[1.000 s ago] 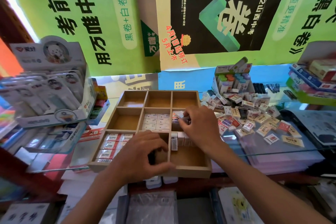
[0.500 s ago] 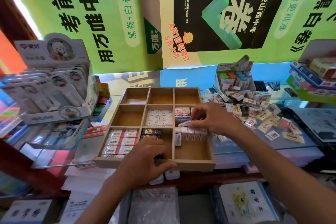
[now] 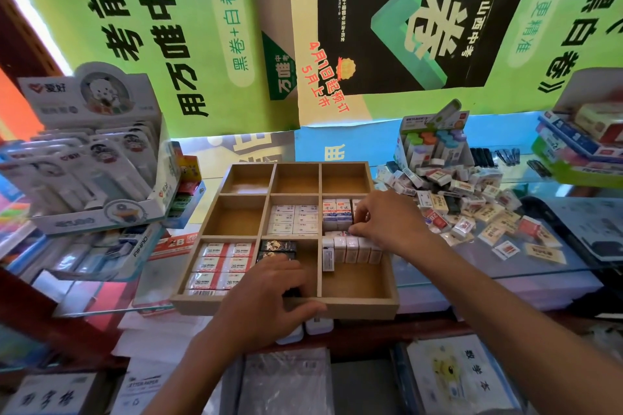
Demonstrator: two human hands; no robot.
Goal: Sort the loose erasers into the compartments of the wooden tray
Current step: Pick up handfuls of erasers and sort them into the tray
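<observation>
Head view, only one cam so that's all there is. The tray (image 3: 357, 308), wooden w/ a 3x3 grid, is sat on a glass counter (image 3: 505, 266).

The right hand (image 3: 387, 221) is laid over the tray's right side, at the divider between the mid-right and front-right compartments. Its fingers (image 3: 362, 214) are curled in narrow and pinched on a small eraser (image 3: 337, 233) lying right at that divider, touching the fingertips; how much of it is gripped can't be told, it's mostly hidden.

The left hand (image 3: 269, 296) is rested on the tray's front wall, by the front-middle compartment, thumb stretched along the rim, fingers bent down inside. Whether anything's held under them can't be told.

Compartments: back row bare, mid-left bare. White erasers are packed in the centre, 2B erasers (image 3: 219, 263) front-left, black ones (image 3: 277, 249) front-middle just beyond the left fingertips, a standing row (image 3: 350, 249) front-right, red-printed ones (image 3: 337, 217) mid-right beside the right fingers.

The loose pile (image 3: 472, 209) is spread on the glass to the right of the tray, near the right wrist but apart from it.
</observation>
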